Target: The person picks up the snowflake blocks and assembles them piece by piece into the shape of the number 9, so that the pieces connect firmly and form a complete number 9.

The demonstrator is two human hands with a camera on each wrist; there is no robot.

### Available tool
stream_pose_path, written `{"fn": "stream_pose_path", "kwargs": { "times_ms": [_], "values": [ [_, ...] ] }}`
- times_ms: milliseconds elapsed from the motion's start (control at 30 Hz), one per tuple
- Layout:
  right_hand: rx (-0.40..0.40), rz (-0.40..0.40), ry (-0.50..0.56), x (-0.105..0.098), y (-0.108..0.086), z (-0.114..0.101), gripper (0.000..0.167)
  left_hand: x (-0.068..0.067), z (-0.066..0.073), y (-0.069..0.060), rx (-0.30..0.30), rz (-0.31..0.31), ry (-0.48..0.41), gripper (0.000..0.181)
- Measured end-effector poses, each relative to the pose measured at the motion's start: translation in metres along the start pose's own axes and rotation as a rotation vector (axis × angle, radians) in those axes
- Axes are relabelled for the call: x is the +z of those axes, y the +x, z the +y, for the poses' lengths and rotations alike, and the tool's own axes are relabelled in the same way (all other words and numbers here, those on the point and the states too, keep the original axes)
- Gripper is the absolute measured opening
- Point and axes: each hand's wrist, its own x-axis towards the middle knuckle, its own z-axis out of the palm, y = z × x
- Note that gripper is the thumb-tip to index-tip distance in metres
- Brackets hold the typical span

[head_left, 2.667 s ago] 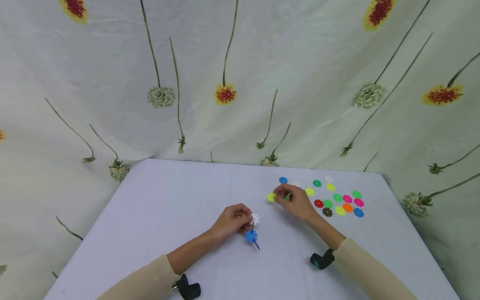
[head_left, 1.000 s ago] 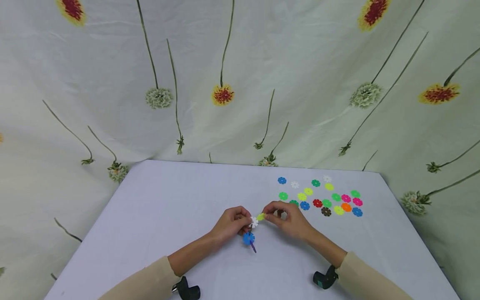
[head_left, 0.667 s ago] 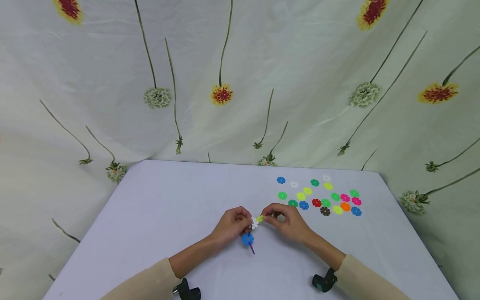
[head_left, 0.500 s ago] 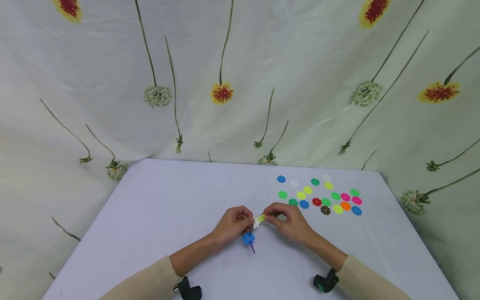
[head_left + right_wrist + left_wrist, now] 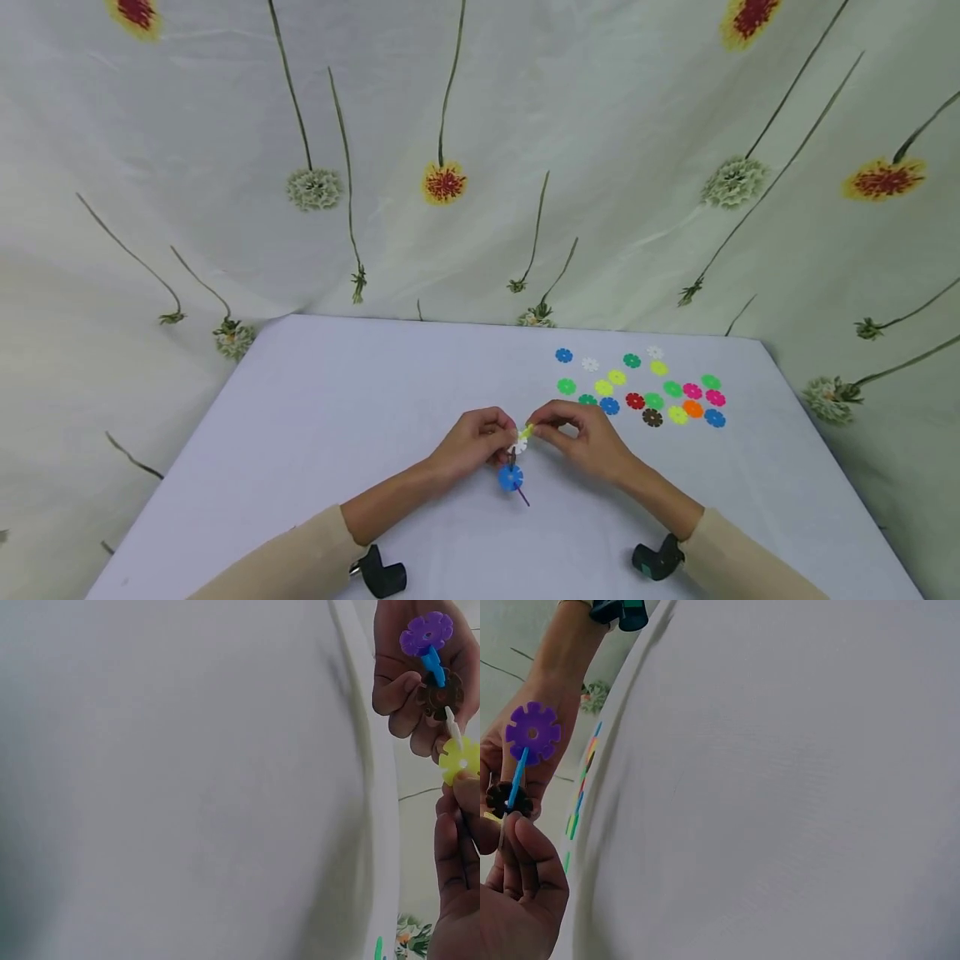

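Both hands meet over the middle of the table. My left hand (image 5: 477, 437) pinches a white notched flower disc (image 5: 519, 447), the end of a short chain. Below it hang a dark brown disc (image 5: 441, 696), a blue disc (image 5: 511, 477) and a purple disc (image 5: 532, 720), slotted together at angles. My right hand (image 5: 581, 437) pinches a yellow flower disc (image 5: 457, 759) between thumb and fingers. That yellow disc touches the white one, seen edge-on in the right wrist view; how deep their slots engage cannot be told. Fingertips partly cover both.
Loose flower discs of several colours lie spread at the table's back right, among them a red disc (image 5: 634, 401) and an orange disc (image 5: 693, 408). The white-covered table (image 5: 360, 375) ends at a flower-printed cloth (image 5: 375, 125) behind.
My right hand has brought the yellow disc from beside the loose discs to the white one. Lately the yellow disc has tilted more edge-on, and the chain has shifted slightly right.
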Motion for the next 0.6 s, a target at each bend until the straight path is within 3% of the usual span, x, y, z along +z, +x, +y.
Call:
{"fn": "stream_pose_path", "kwargs": {
  "times_ms": [300,600],
  "values": [
    [0.035,-0.036,-0.022,-0.001,0.005,0.006,0.018,0.001,-0.006,0.003,-0.008,-0.015,0.011,0.018],
    [0.266,0.017,-0.146,-0.018,0.020,0.013,0.018,-0.004,-0.007,0.004,-0.006,0.019,0.028,0.016]
  ]
}}
